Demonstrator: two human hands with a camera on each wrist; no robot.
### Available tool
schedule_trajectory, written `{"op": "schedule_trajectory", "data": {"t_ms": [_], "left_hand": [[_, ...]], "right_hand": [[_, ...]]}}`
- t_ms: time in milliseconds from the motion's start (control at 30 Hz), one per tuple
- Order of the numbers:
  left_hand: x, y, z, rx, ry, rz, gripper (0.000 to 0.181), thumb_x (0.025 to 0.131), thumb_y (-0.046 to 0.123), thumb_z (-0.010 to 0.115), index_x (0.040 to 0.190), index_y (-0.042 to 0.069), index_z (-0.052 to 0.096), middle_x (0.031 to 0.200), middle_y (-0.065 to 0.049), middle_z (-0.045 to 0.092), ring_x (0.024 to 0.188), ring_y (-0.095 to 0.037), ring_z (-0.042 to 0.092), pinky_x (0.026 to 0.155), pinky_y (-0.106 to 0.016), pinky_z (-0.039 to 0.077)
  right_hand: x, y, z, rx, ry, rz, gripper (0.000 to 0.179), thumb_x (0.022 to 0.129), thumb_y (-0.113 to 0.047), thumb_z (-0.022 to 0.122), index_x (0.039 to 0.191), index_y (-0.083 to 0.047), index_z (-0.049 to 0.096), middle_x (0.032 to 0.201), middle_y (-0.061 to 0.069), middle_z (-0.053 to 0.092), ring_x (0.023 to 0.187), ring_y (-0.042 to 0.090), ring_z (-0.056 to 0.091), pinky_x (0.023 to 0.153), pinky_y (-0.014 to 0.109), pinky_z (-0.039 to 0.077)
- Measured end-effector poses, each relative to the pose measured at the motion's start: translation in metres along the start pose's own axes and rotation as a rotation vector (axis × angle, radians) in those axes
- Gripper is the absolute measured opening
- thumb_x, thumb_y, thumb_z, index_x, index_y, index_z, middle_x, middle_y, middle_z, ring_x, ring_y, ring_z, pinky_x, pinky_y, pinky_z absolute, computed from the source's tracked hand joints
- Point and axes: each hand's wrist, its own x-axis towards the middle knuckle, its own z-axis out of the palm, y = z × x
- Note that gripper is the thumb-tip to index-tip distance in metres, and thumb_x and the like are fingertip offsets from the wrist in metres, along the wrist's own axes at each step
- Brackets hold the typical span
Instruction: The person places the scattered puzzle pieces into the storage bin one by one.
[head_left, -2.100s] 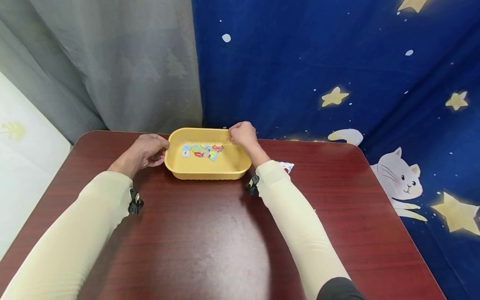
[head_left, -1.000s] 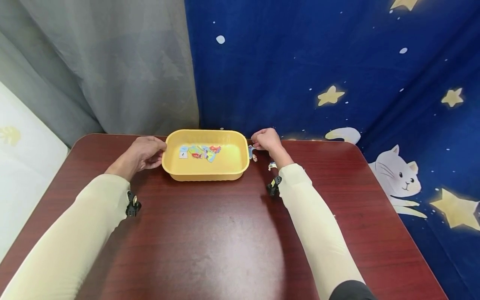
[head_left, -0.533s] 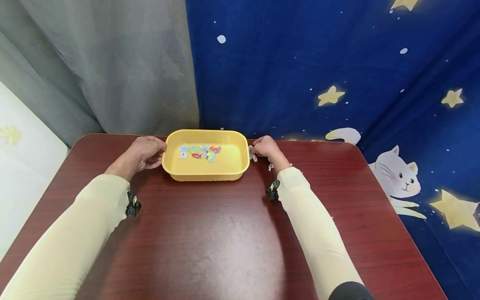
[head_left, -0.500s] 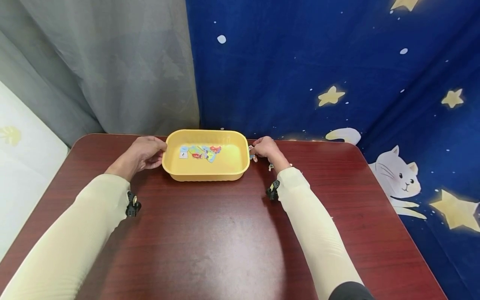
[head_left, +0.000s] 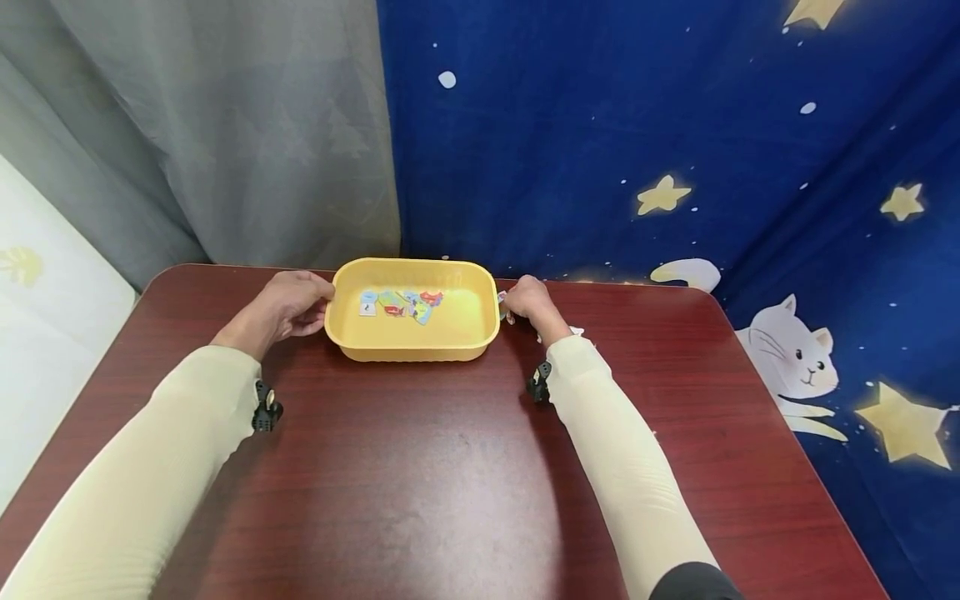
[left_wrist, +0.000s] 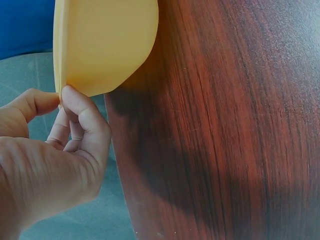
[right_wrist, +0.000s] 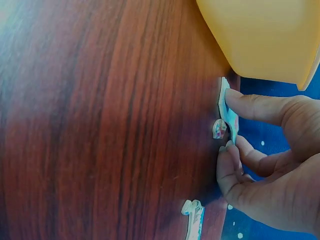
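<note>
A yellow plastic basin (head_left: 412, 353) stands near the table's far edge, with several flat, colourful printed puzzle pieces (head_left: 393, 303) lying in it. My left hand (head_left: 288, 304) pinches the basin's left rim between thumb and fingers. Just right of the basin, my right hand (head_left: 531, 302) reaches down to the table. In the right wrist view its thumb and fingertips pinch the two ends of a flat, light-blue puzzle piece (right_wrist: 229, 110) at the table edge. A small printed piece (right_wrist: 219, 129) lies against it. Another piece (right_wrist: 195, 218) lies nearer the right wrist.
The dark red wooden table (head_left: 420, 467) ends close behind the basin, where a grey curtain (head_left: 300, 150) and a blue starred curtain (head_left: 540, 150) hang. A white piece (head_left: 577, 331) shows partly behind the right wrist.
My right hand has moved from inside the basin's right end out to the pieces beside it, then lowered and taken hold of one. The left hand stays on the rim.
</note>
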Motion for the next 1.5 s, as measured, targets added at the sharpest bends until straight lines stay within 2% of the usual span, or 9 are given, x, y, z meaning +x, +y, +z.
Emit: {"op": "schedule_trajectory", "data": {"t_ms": [233,333,433,600,733,833,967,1200,1500], "left_hand": [[-0.001,-0.001,0.001,0.01,0.0,0.003,0.031,0.093,0.018,0.053,0.12,0.005,0.049,0.068,0.001,0.056,0.056,-0.01,0.058,0.064,-0.026,0.057],[-0.002,0.0,0.001,0.012,0.002,0.005,0.031,0.093,0.017,0.053,0.12,0.004,0.049,0.068,0.001,0.057,0.056,-0.009,0.058,0.063,-0.026,0.057],[-0.002,0.0,0.002,0.012,0.003,0.005,0.032,0.093,0.017,0.053,0.121,0.004,0.049,0.069,0.0,0.057,0.056,-0.009,0.058,0.064,-0.026,0.057],[-0.003,0.001,0.002,0.009,0.005,0.01,0.032,0.092,0.017,0.052,0.121,0.004,0.049,0.069,0.0,0.056,0.056,-0.009,0.057,0.063,-0.025,0.057],[-0.002,0.002,0.002,0.006,0.009,0.008,0.031,0.092,0.017,0.052,0.119,0.005,0.048,0.068,0.001,0.055,0.056,-0.009,0.056,0.06,-0.023,0.056],[-0.002,0.002,0.001,0.001,0.005,0.007,0.03,0.092,0.017,0.052,0.119,0.004,0.049,0.067,0.001,0.056,0.056,-0.009,0.057,0.059,-0.023,0.056],[-0.001,0.002,0.001,-0.001,0.005,0.004,0.029,0.093,0.017,0.052,0.119,0.004,0.049,0.067,0.001,0.056,0.056,-0.01,0.057,0.059,-0.023,0.056],[-0.002,0.001,0.001,0.003,0.007,0.009,0.03,0.092,0.017,0.052,0.119,0.005,0.049,0.068,0.001,0.055,0.056,-0.009,0.056,0.059,-0.023,0.056],[-0.002,0.0,0.001,0.0,0.019,0.011,0.028,0.092,0.017,0.053,0.118,0.006,0.049,0.069,0.001,0.056,0.056,-0.009,0.057,0.06,-0.024,0.056]], "right_hand": [[-0.002,0.001,0.001,0.083,0.091,0.083,0.009,0.076,-0.009,0.073,0.071,-0.003,0.069,0.066,0.006,0.059,0.065,0.02,0.054,0.053,0.024,0.041],[-0.001,0.002,-0.001,0.168,0.108,0.098,0.005,0.076,-0.006,0.074,0.075,-0.002,0.07,0.07,0.006,0.062,0.063,0.019,0.059,0.055,0.023,0.049],[0.001,0.003,-0.003,0.301,0.096,0.117,0.006,0.078,0.0,0.071,0.084,0.002,0.072,0.077,0.012,0.069,0.064,0.019,0.069,0.062,0.026,0.058],[-0.001,0.006,-0.008,0.507,0.034,0.094,0.018,0.082,0.004,0.067,0.1,0.006,0.069,0.089,0.018,0.071,0.074,0.023,0.072,0.073,0.033,0.059],[-0.003,0.007,-0.013,0.635,-0.008,0.048,0.022,0.084,0.006,0.065,0.106,0.008,0.065,0.085,0.015,0.069,0.077,0.022,0.071,0.08,0.037,0.057],[-0.003,0.009,-0.017,0.696,0.006,0.042,0.021,0.085,0.006,0.064,0.106,0.008,0.065,0.079,0.011,0.068,0.071,0.019,0.069,0.082,0.037,0.057],[-0.003,0.008,-0.024,0.731,0.052,0.038,0.019,0.085,0.006,0.064,0.103,0.007,0.066,0.076,0.008,0.067,0.066,0.015,0.068,0.078,0.034,0.058],[-0.011,-0.004,-0.039,0.67,0.139,0.02,0.014,0.086,0.002,0.064,0.099,0.007,0.068,0.073,0.007,0.068,0.061,0.012,0.067,0.072,0.031,0.059],[-0.021,-0.017,-0.043,0.706,0.197,-0.001,0.011,0.088,-0.001,0.064,0.098,0.002,0.068,0.086,0.012,0.069,0.068,0.014,0.069,0.071,0.03,0.059]]}}
